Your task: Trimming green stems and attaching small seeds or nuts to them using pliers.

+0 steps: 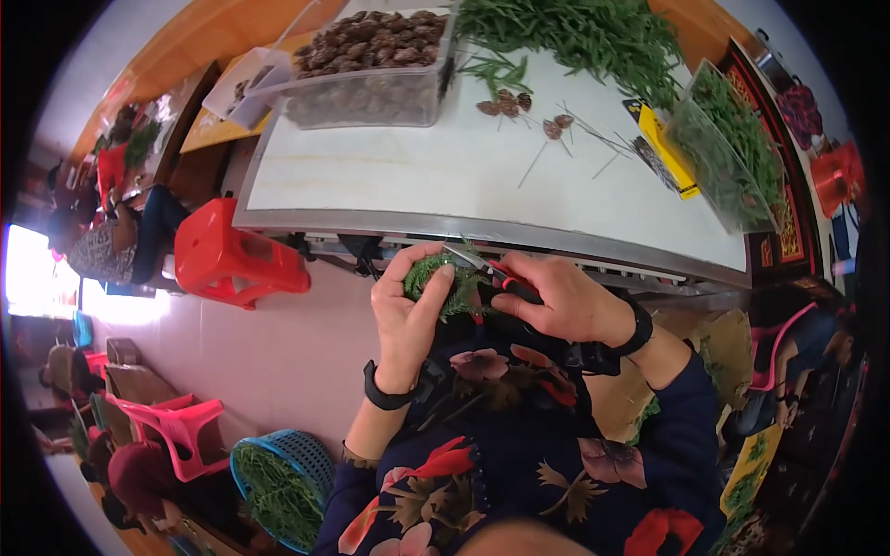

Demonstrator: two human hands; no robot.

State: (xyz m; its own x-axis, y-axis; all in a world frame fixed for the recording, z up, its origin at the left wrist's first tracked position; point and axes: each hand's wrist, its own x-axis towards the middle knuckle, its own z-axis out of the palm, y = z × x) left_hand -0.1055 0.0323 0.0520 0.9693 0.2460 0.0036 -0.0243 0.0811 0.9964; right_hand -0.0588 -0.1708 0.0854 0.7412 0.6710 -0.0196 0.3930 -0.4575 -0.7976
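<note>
My left hand is closed around a small bunch of green needle-leaved sprigs, its thumb pressed on top, just off the table's near edge. From the right, my right hand grips pliers with black and red handles. Their pointed silver jaws reach across the greenery beside my left thumb and fingers. What lies between the jaws is too small to make out. On the white table beyond my hands lie a few brown pine cones and thin wire stems.
A clear bin of pine cones stands at the far left of the table. Green sprigs are heaped at the back. A yellow packet and a greenery-filled clear bin lie right. A red stool and blue basket stand left.
</note>
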